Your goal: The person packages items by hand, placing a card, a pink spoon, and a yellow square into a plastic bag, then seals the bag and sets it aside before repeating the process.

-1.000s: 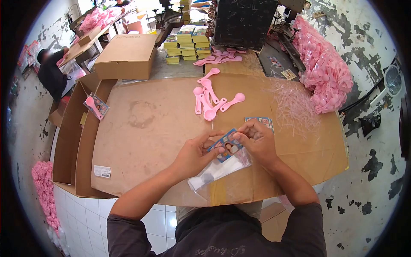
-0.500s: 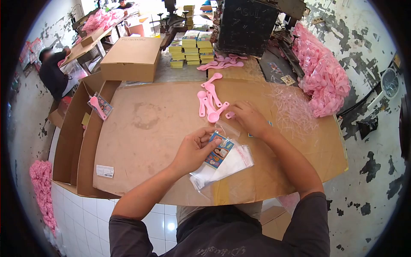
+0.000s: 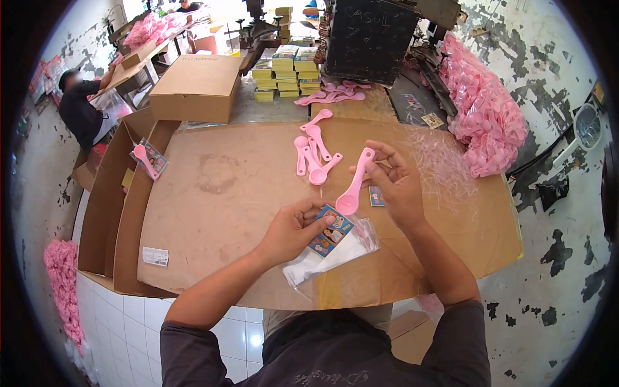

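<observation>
My left hand [image 3: 293, 229] pinches a clear plastic bag [image 3: 335, 248] with a printed picture card [image 3: 330, 231] inside it, held just above the cardboard work surface [image 3: 225, 193]. My right hand [image 3: 394, 184] grips a pink plastic spoon [image 3: 354, 187] by its handle; the spoon's bowl points down toward the mouth of the bag. Several more pink spoons [image 3: 311, 151] lie in a loose pile beyond my hands. Another picture card [image 3: 377, 195] lies flat under my right hand.
An open carton [image 3: 126, 193] on the left holds one bagged spoon [image 3: 147, 159]. A closed box [image 3: 196, 87], stacks of yellow cards [image 3: 287, 71] and a dark machine [image 3: 371, 39] stand behind. Bagged pink spoons [image 3: 487, 109] are heaped at right. Another person [image 3: 77, 106] works far left.
My right hand let go of the card, reached to the spoon pile, and came back holding one pink spoon over the bag. My left hand kept hold of the bag.
</observation>
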Available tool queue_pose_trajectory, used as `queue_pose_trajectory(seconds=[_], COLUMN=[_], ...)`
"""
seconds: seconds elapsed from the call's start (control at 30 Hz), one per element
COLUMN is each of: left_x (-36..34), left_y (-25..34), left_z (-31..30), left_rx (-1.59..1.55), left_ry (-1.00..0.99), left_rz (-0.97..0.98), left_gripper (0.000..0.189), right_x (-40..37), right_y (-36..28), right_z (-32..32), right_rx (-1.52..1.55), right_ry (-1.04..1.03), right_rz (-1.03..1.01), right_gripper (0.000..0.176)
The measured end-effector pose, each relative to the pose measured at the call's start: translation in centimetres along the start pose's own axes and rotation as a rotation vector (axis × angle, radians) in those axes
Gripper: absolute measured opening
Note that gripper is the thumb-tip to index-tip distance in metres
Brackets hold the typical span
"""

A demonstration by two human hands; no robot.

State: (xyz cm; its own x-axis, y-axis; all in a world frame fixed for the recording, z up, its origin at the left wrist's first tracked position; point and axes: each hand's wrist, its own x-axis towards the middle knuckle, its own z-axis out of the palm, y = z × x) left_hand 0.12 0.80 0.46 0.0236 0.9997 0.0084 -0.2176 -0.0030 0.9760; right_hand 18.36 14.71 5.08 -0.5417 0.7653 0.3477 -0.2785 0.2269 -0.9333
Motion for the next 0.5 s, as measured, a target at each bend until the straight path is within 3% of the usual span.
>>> queue_pose_trajectory(seconds=[0.1,0.3,0.5], left_x=[-0.1,-0.2,-0.2], left_y=[0.1,0.1,-0.3], left_z=[-0.2,0.0,-0.5], left_rx=[0.014,0.022,0.085], left_ry=[-0.023,-0.010,-0.040], left_rz=[-0.068,-0.018,0.023], left_gripper=[0.032,0.033,0.032], right_x=[-0.3,-1.8,-1.5], right_y=[0.3,1.7,1.4], right_z=[-0.2,0.8,-0.7], right_rx=[-0.015,-0.087,-0.219], right_ry=[0.032,-0.034,-0.343], right_rz=[0.000,-0.130,-0.141], right_gripper=[0.037,0.035,0.031])
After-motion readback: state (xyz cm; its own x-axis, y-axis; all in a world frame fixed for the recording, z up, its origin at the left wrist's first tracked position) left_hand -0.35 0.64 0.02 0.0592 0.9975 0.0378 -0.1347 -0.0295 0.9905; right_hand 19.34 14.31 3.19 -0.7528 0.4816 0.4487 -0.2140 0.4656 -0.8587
